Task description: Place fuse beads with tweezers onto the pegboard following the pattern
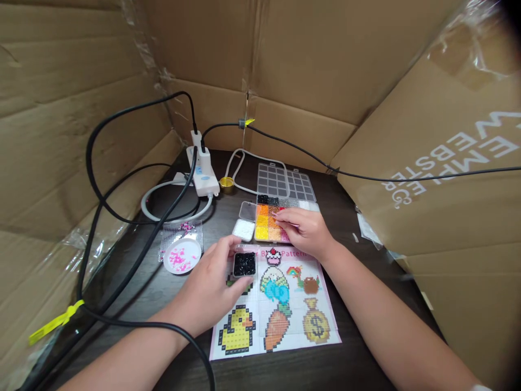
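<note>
My left hand [217, 277] holds a small clear box of black beads [245, 264] between thumb and fingers, above a printed pattern sheet [299, 326]. Over the sorted bead case [262, 220], my right hand [303, 231] has its thumb and fingertips pinched together; whatever sits in the pinch is too small to make out. The case carries orange, yellow, black and grey beads in its compartments, and my hand hides part of it. Just left of the case is a small box of white beads [243, 230] with its clear lid [247, 211] folded back.
A white dish with pink beads [182, 256] rests partly on a clear pegboard [195, 231] at the left. Behind stand a power strip [205, 179] and a small gold cup [227, 184]. Black cables [154, 233] loop across the left side. Cardboard walls [301, 60] enclose the table.
</note>
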Demonstrator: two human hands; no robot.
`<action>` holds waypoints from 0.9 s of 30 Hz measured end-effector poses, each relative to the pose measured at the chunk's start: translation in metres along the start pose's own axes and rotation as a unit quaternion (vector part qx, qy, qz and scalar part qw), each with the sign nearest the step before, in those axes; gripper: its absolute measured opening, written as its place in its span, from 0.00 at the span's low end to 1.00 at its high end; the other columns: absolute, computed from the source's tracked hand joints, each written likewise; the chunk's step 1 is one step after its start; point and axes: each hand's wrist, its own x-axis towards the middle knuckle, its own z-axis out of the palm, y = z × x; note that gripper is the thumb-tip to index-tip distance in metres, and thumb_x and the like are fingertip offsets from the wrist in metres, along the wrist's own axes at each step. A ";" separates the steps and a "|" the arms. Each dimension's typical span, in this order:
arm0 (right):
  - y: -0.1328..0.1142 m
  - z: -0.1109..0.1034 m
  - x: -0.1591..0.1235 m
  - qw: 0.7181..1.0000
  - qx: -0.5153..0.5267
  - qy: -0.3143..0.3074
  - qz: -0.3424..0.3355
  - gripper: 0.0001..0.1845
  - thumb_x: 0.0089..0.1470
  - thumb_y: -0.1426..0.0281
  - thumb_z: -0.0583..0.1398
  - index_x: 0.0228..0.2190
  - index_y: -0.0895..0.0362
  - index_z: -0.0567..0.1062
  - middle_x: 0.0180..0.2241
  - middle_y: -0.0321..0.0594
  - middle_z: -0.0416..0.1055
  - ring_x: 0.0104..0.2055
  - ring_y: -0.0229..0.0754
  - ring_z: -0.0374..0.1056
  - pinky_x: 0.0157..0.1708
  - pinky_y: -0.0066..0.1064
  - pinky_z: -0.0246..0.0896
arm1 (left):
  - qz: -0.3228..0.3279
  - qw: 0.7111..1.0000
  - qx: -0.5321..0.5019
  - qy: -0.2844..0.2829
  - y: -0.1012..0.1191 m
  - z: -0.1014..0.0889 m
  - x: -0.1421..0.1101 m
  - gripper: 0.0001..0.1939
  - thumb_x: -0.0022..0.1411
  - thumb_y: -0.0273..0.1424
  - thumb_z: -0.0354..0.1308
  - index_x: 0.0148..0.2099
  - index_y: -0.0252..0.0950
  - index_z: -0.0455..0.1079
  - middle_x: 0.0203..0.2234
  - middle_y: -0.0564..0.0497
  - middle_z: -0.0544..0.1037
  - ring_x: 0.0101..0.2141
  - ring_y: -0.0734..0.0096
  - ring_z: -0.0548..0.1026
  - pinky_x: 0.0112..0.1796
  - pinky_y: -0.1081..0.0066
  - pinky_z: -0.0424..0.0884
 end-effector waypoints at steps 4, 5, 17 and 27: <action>-0.004 -0.005 0.003 1.000 0.011 0.007 0.005 0.09 0.61 0.77 0.61 0.36 0.57 0.83 0.35 0.44 0.84 0.36 0.44 0.81 0.37 0.37 0.80 | 0.000 1.000 0.000 -0.002 0.001 -0.001 -0.001 0.26 0.56 0.35 0.63 0.55 0.39 0.62 0.48 0.42 0.76 0.48 0.52 0.77 0.49 0.51 0.74; -0.006 -0.007 0.005 1.000 0.019 0.017 0.013 0.09 0.60 0.76 0.61 0.35 0.56 0.83 0.35 0.44 0.84 0.36 0.44 0.81 0.37 0.36 0.80 | 0.000 1.000 0.001 -0.003 0.001 -0.001 -0.001 0.25 0.56 0.35 0.63 0.55 0.39 0.62 0.48 0.42 0.76 0.48 0.53 0.77 0.49 0.51 0.74; -0.066 -0.070 -0.049 0.877 0.269 0.193 0.349 0.06 0.58 0.72 0.68 0.38 0.52 0.86 0.34 0.40 0.83 0.26 0.37 0.76 0.29 0.31 0.77 | 0.008 1.000 0.016 -0.008 0.001 -0.001 0.001 0.26 0.58 0.37 0.63 0.56 0.40 0.61 0.49 0.43 0.76 0.49 0.54 0.77 0.51 0.52 0.74; -0.110 -0.061 -0.115 0.871 0.208 0.183 0.406 0.10 0.57 0.76 0.67 0.37 0.50 0.86 0.38 0.40 0.83 0.33 0.40 0.79 0.31 0.29 0.78 | -0.008 0.999 0.035 -0.005 -0.001 0.000 0.005 0.30 0.56 0.44 0.65 0.57 0.42 0.59 0.47 0.44 0.77 0.46 0.53 0.78 0.49 0.53 0.75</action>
